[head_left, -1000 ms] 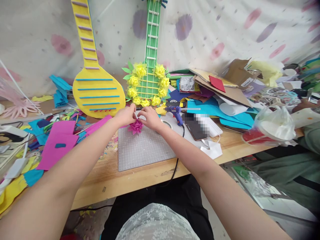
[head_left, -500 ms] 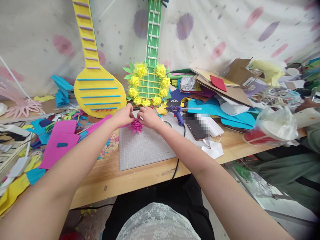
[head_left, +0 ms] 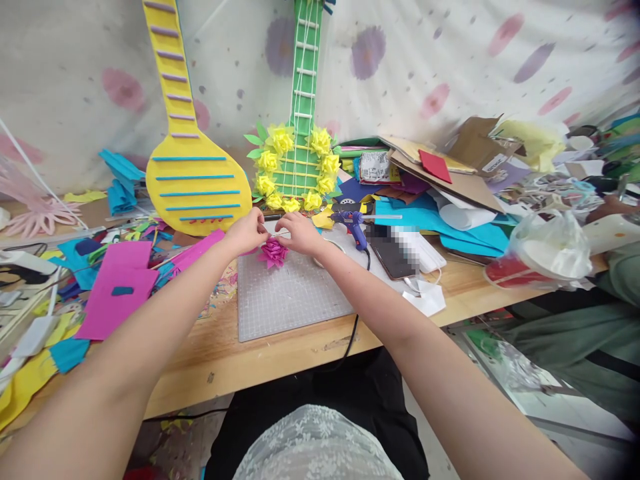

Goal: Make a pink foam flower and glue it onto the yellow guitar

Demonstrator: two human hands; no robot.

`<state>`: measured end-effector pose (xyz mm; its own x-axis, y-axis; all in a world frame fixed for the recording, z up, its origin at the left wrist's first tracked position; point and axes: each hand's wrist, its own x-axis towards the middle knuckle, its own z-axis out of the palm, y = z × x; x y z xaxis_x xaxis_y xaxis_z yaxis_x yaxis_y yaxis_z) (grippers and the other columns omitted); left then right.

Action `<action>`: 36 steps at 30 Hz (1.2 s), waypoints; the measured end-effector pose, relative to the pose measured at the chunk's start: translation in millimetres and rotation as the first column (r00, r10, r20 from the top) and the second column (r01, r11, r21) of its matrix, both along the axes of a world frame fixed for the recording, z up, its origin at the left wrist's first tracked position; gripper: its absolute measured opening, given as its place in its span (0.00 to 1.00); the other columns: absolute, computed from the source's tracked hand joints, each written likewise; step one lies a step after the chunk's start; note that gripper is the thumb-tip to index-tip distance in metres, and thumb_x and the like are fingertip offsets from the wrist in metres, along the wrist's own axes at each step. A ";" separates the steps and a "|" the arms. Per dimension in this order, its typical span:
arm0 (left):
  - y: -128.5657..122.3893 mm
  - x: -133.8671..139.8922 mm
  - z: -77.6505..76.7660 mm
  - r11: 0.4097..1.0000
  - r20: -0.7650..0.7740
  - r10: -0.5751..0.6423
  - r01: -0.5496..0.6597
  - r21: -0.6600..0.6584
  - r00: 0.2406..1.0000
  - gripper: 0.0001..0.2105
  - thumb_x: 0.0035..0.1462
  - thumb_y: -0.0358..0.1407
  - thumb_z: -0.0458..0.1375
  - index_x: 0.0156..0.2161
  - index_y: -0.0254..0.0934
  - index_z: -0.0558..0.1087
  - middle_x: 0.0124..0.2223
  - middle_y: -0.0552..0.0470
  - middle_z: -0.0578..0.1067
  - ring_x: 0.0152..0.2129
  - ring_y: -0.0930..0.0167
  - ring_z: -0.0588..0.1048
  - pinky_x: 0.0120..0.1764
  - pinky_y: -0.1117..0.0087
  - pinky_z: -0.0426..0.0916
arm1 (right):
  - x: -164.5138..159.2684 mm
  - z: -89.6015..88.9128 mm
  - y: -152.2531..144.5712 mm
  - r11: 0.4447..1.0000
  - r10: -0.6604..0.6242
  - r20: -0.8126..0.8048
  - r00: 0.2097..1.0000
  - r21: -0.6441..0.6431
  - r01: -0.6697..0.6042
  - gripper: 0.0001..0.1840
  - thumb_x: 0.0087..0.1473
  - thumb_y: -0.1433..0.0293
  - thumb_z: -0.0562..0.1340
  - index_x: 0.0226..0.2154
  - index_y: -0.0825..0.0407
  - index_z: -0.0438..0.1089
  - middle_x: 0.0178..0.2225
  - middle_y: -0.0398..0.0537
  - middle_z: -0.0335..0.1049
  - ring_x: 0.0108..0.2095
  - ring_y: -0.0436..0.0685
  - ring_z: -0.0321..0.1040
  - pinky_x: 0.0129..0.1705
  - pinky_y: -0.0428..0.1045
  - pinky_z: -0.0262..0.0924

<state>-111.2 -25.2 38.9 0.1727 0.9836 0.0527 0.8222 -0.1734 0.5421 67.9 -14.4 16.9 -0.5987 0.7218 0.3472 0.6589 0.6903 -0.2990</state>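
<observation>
Above the far edge of a grey cutting mat (head_left: pixel 295 300), both my hands are closed in a pinch close together. A thin pale strand (head_left: pixel 281 234) runs between the fingertips of my left hand (head_left: pixel 247 230) and my right hand (head_left: pixel 296 233). Whether it is a stick or a thread I cannot make out. Just below the fingers is a magenta paper flower (head_left: pixel 274 253) with layered petals, on the mat. Right of my right hand, a blue glue gun (head_left: pixel 354 228) stands by a white tape ring (head_left: pixel 333 248), partly hidden behind my wrist.
A yellow paper lute (head_left: pixel 200 177) and a green one (head_left: pixel 304 160) with yellow flowers lean at the back. Magenta sheets (head_left: pixel 117 287) and scraps lie left. To the right are a phone (head_left: pixel 393 253), piled cardboard (head_left: pixel 440 170) and a bag-covered bucket (head_left: pixel 540 257). A person's sleeve shows far right.
My hands have parted slightly from the magenta flower, and the pale strand now shows between them. The flower sits a little more in the open.
</observation>
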 end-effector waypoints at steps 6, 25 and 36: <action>1.0 -21.3 -7.5 0.974 0.477 0.224 -0.181 -0.134 0.850 0.14 0.46 0.28 0.58 0.32 0.40 0.55 0.25 0.58 0.73 0.25 0.70 0.76 0.34 0.69 0.67 | 26.2 -9.4 -4.3 0.976 -0.144 -0.236 0.961 -0.196 0.098 0.10 0.49 0.71 0.60 0.36 0.55 0.68 0.37 0.49 0.69 0.41 0.55 0.63 0.45 0.50 0.56; -34.0 -0.6 6.0 0.794 0.463 0.531 -0.227 -0.563 0.710 0.13 0.48 0.19 0.56 0.34 0.36 0.60 0.28 0.50 0.73 0.24 0.68 0.76 0.34 0.63 0.71 | 12.2 -22.6 -17.2 0.782 -0.271 -0.261 0.927 -0.621 0.054 0.19 0.45 0.76 0.59 0.43 0.51 0.63 0.40 0.47 0.72 0.38 0.52 0.69 0.42 0.49 0.62; -36.0 -2.1 18.1 0.811 0.684 0.520 -0.044 -0.583 0.512 0.11 0.47 0.20 0.56 0.34 0.34 0.62 0.35 0.46 0.74 0.27 0.68 0.78 0.38 0.64 0.72 | 3.3 -9.8 -10.9 0.577 -0.530 -0.453 0.717 -0.812 -0.088 0.18 0.43 0.85 0.54 0.37 0.53 0.61 0.37 0.47 0.69 0.28 0.46 0.67 0.31 0.45 0.65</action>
